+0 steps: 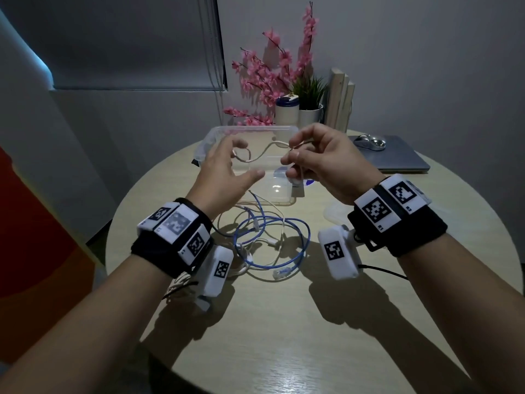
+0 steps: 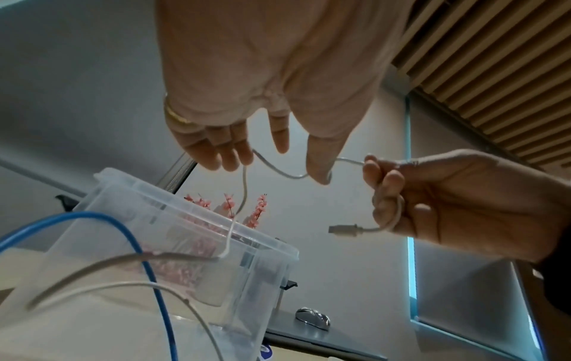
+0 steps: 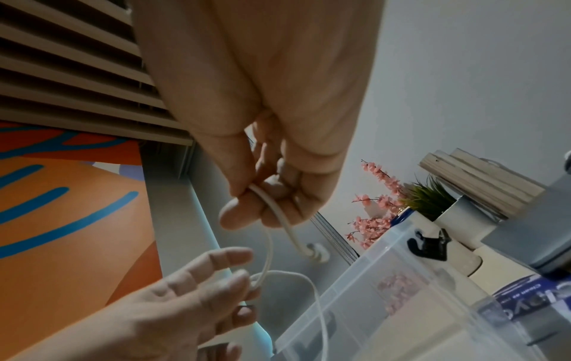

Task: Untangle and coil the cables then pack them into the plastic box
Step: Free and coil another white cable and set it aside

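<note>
A thin white cable (image 1: 267, 150) hangs in the air between my two hands, above the clear plastic box (image 1: 216, 135). My right hand (image 1: 321, 160) pinches it near its end, and the plug (image 2: 343, 229) dangles below the curled fingers (image 3: 262, 207). My left hand (image 1: 227, 166) is spread with relaxed fingers; the cable (image 2: 287, 174) loops over one fingertip (image 3: 244, 278) and drops toward the table. A blue cable (image 1: 305, 231) lies tangled with other white cables (image 1: 272, 243) on the table below my wrists.
A closed grey laptop (image 1: 403, 157) with a mouse (image 1: 370, 142) sits at the right rear. White pots with pink flowers (image 1: 287, 112) and a green plant stand behind the box. A clear lid (image 1: 336, 213) lies under my right wrist. The round table's (image 1: 284, 322) near half is bare.
</note>
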{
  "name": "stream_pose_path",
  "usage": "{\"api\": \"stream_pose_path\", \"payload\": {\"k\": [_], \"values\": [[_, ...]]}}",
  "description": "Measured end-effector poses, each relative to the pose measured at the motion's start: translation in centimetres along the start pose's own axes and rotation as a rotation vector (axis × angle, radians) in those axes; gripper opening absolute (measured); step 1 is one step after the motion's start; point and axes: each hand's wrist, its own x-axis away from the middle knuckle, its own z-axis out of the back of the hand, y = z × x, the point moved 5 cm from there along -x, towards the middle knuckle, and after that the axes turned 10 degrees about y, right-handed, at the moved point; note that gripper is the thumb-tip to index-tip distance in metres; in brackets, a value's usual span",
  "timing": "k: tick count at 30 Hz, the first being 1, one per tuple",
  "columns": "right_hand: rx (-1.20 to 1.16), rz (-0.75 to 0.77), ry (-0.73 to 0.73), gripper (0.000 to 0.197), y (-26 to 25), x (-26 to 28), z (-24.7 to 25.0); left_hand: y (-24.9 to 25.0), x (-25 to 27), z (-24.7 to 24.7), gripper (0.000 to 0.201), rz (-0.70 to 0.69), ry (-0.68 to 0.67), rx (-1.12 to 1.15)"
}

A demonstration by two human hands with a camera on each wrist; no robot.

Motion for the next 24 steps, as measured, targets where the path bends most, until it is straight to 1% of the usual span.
{"api": "stream_pose_path", "payload": {"k": [1,4,5,8,10,13,15,18,20,22,24], "values": [[-0.020,-0.006,-0.009,0.012,-0.1,0.0,-0.1,0.1,-0.1,-0.2,0.036,-0.016,-0.018,-0.026],[0.030,-0.033,-0.010,0.006,-0.2,-0.1,-0.1,-0.2,-0.1,-0.9,0.014,-0.024,-0.084,-0.060],[0.078,-0.049,-0.014,0.005,-0.1,-0.1,0.0,-0.5,-0.1,-1.0,0.012,-0.027,-0.086,-0.070],[0.174,-0.090,-0.034,0.013,0.4,0.0,0.3,-0.9,0.1,-0.6,0.014,-0.025,-0.053,-0.114],[0.171,-0.087,-0.022,0.018,0.5,0.0,0.4,-1.1,0.3,-0.6,0.012,-0.014,-0.085,-0.154],[0.048,-0.068,0.022,0.024,0.6,-0.2,0.5,-1.2,0.9,-1.6,0.016,0.001,-0.245,-0.185],[-0.041,-0.056,0.005,0.019,0.5,-0.2,0.5,-1.2,1.4,-2.2,0.016,-0.009,-0.328,-0.224],[-0.177,-0.073,-0.097,0.012,0.4,0.1,0.0,-0.6,1.7,-2.7,0.013,-0.096,-0.370,-0.288],[-0.239,-0.092,-0.135,0.018,0.4,0.3,-0.2,-0.1,1.9,-3.0,0.013,-0.165,-0.396,-0.309],[-0.283,-0.116,-0.145,0.023,0.3,0.5,-0.7,0.3,2.3,-3.1,0.010,-0.196,-0.441,-0.329],[-0.376,-0.140,-0.117,0.022,0.4,0.5,-0.9,0.4,2.9,-3.3,0.002,-0.175,-0.534,-0.315]]}}
